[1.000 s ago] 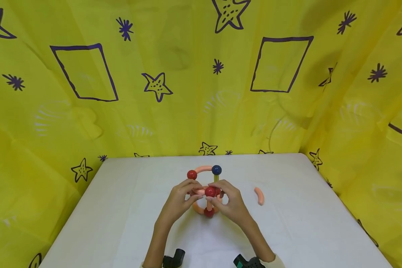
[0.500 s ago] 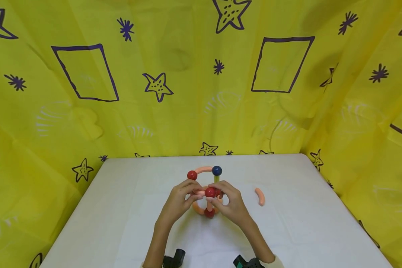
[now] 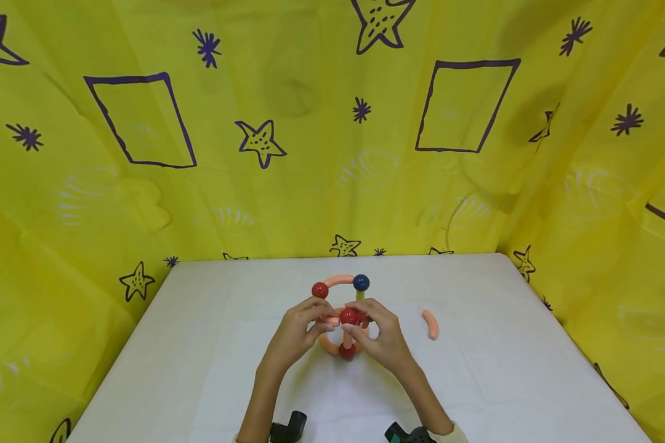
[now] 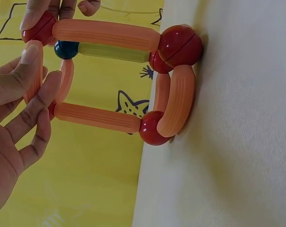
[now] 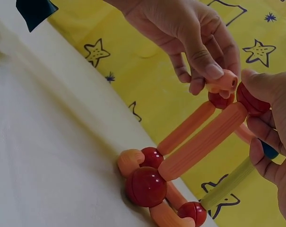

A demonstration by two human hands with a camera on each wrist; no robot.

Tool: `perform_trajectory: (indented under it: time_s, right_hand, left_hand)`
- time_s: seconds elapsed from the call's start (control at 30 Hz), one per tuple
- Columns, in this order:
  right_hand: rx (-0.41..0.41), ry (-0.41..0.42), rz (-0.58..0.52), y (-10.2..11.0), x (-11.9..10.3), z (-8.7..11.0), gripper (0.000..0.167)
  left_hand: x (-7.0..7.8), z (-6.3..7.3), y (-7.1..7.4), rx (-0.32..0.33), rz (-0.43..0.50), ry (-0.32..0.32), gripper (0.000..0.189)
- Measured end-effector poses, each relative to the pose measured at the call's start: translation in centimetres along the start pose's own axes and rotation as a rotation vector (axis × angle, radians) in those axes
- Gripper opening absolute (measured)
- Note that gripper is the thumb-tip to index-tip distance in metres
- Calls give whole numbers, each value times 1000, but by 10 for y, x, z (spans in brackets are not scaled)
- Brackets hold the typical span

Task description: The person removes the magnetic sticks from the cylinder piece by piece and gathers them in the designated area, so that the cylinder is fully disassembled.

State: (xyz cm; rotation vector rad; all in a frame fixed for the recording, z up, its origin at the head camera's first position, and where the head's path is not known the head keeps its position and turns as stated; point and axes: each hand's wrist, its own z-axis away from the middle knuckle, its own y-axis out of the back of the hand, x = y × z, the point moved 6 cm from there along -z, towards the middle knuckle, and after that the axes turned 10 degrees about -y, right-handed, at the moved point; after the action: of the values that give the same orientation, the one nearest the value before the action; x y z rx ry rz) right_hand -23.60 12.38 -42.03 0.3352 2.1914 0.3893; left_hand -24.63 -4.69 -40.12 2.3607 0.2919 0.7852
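A frame of ball connectors and peach rods stands on the white table, between both hands. My left hand point(image 3: 298, 326) pinches a short curved peach rod point(image 5: 223, 81) between thumb and fingers, its near end facing the upper red ball point(image 5: 253, 100). That ball is held by the thumb and fingertips of my right hand point(image 3: 385, 335). Below it a straight peach rod point(image 5: 204, 142) runs down to a lower red ball point(image 5: 146, 187). Behind are another red ball point(image 3: 320, 290), a dark blue ball point(image 3: 361, 282) and a yellow-green rod point(image 4: 114, 52). Curved peach rods point(image 4: 180, 101) join the base balls.
A loose curved peach rod point(image 3: 430, 324) lies on the white table point(image 3: 510, 369) to the right of the frame. A yellow curtain point(image 3: 310, 203) with drawn stars and rectangles hangs behind and at both sides of the table.
The frame's upper balls have shifted slightly to the right. The end of the peach rod in my left hand now shows a small gap from the red ball. Both hands stay nearly in place.
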Motion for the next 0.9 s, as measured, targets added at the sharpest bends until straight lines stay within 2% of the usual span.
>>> perform_trajectory:
  time_s: [0.17,0.33,0.6,0.67,0.8,0.9]
  right_hand:
    - [5,-27,0,3,5,1,36]
    - [14,11,2,3,1,0,39]
    - [11,28,-3,11,-34,-4,36]
    - [9,25,-2,12,-36,-4,36]
    - [12,25,0,8,-25,-2,37]
    - [16,17,7,4,-10,0,39]
  left_hand:
    - [-1,1,-1,-11,13,6,22]
    - [0,-1,1,-9,2,-32,26]
    - [1,0,-1,-30,-39,-28,31]
    - [0,1,-2,-34,-42,-28,30]
    - [0,2,-3,-34,-83,-50,28]
    - [1,2,-4,-28,-150,-81,28]
